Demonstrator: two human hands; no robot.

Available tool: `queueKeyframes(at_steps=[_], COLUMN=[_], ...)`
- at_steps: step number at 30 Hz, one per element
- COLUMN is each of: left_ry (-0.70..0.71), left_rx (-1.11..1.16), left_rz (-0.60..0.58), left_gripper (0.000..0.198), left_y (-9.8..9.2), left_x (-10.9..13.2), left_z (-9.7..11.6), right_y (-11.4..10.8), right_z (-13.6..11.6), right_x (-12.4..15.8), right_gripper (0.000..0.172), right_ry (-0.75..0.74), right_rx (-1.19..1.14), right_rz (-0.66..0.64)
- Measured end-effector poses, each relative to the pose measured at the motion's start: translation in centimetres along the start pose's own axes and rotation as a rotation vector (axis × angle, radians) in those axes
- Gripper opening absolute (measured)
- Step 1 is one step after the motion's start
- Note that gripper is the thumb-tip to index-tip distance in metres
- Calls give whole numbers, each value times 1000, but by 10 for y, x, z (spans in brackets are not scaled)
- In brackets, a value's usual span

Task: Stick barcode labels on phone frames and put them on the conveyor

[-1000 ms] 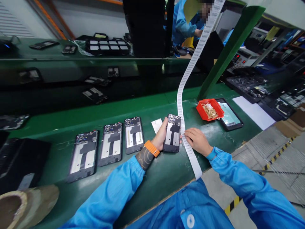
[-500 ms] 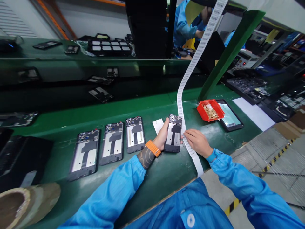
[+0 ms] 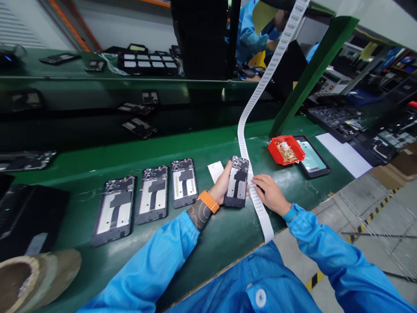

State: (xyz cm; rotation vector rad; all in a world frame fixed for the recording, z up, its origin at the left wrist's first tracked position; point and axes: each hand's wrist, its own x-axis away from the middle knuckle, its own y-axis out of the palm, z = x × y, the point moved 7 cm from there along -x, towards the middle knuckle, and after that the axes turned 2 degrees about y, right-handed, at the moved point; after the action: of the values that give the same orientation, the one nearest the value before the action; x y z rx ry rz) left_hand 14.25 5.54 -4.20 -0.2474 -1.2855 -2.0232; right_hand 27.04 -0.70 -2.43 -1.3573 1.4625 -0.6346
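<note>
My left hand is closed around an opened phone, tilted slightly, with its circuit board at the top and a pale inner plate below. A long white strip of barcode labels hangs down from above and passes just right of this phone onto the bench. My right hand is at the strip, its fingertips bent and pinching at the labels. Part of those fingertips is hard to make out. Left of my hands lie three more opened phones in a row. A small white paper lies behind my left hand.
A red bin of small pale pieces touches a dark tablet-like device at right. A green post rises behind it. At lower left stand a cardboard roll and a black box. A co-worker's blue sleeve shows beyond.
The label strip has shifted slightly left beside the phone. My right fingers have moved a little and spread slightly at the strip. My left hand still holds the phone in nearly the same place.
</note>
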Motion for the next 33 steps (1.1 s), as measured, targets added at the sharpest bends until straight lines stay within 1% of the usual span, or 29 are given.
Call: queueKeyframes(at_steps=[4, 9, 13, 15, 16, 18, 20, 22, 24, 26, 28, 29, 31, 33], left_ry=[-1, -8, -9, 4, 19, 73, 125, 153, 198, 271, 344, 378, 452, 500], left_rx=[-20, -12, -9, -18, -19, -8, 15, 57, 113, 165, 205, 225, 265, 292], left_rz=[-10, -22, -20, -21, -20, -14, -11, -43, -95, -113, -61, -30, -3, -14], left_gripper=[71, 71, 71, 73, 73, 71, 65, 61, 59, 59, 61, 62, 57, 48], left_y=[3, 1, -1, -2, -2, -4, -5, -3, 0, 0, -8, -13, -23, -28], left_x=[1, -1, -2, -3, -4, -4, -3, 0, 6, 12, 16, 17, 19, 19], left_z=[0, 0, -2, -3, -3, 0, 6, 14, 27, 41, 53, 57, 63, 66], right_y=[0, 1, -4, -10, -14, -20, -24, -28, -31, -31, -24, -17, -1, 16], right_z=[-1, -4, -5, 1, 6, 20, 34, 39, 32, 14, -9, -21, -41, -57], right_x=[2, 5, 3, 2, 3, 5, 6, -2, -25, -58, -88, -98, -106, -100], right_gripper=[28, 21, 16, 14, 13, 14, 19, 22, 20, 17, 15, 15, 15, 15], right_ry=[-9, -12, 32, 107, 167, 325, 490, 597, 600, 522, 449, 434, 442, 461], right_rx=[-6, 39, -53, -148, -210, -376, -585, -780, -925, -1051, -1201, -1279, -1408, -1472], right_rz=[17, 24, 64, 122, 160, 246, 324, 389, 406, 342, 209, 134, -19, -144])
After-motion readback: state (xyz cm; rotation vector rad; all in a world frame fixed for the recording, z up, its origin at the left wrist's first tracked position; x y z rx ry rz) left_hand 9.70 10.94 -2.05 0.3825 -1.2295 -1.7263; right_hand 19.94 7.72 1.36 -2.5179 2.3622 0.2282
